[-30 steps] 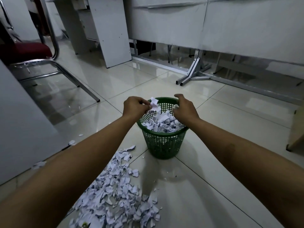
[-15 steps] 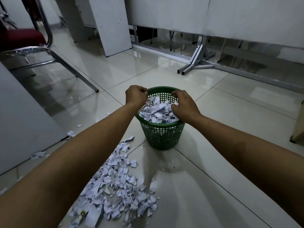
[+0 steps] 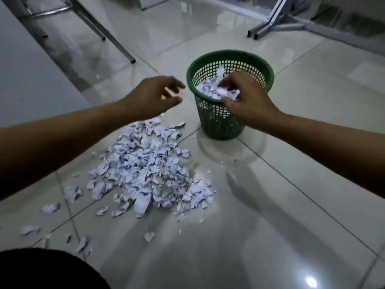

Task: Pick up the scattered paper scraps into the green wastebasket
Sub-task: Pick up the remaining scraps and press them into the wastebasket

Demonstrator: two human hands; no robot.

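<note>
Right hand (image 3: 248,103): fingers curled down over the near rim of the green wastebasket (image 3: 229,94), tips pressed into the paper scraps inside (image 3: 210,88). Whether they pinch any scrap cannot be told — the fingertips are buried in the paper.

Left hand (image 3: 152,97): held above the floor, just left of the wastebasket rim and not touching it. Fingers loosely curled, motion-blurred, with nothing visible between them.

The wastebasket stands upright on the tiled floor (image 3: 291,184), mouth facing up, mesh wall tapering toward the base. Scraps fill it to just below the rim.

The main pile of paper scraps (image 3: 150,167) lies on the floor below and in front of the left hand, down-left of the basket base. Its long axis runs from the basket base toward the lower left of the view. The near-right edge of the pile is ragged, with single pieces (image 3: 149,236) scattered beyond it; more strays (image 3: 50,207) trail along the left edge of the view.

Open room: bare tile lies to the right of the pile and below the right forearm. A metal chair leg (image 3: 116,40) crosses the floor behind the left hand, well apart from it. A white table foot (image 3: 270,24) sits beyond the basket. A dark garment edge (image 3: 41,270) fills the lower-left corner.
</note>
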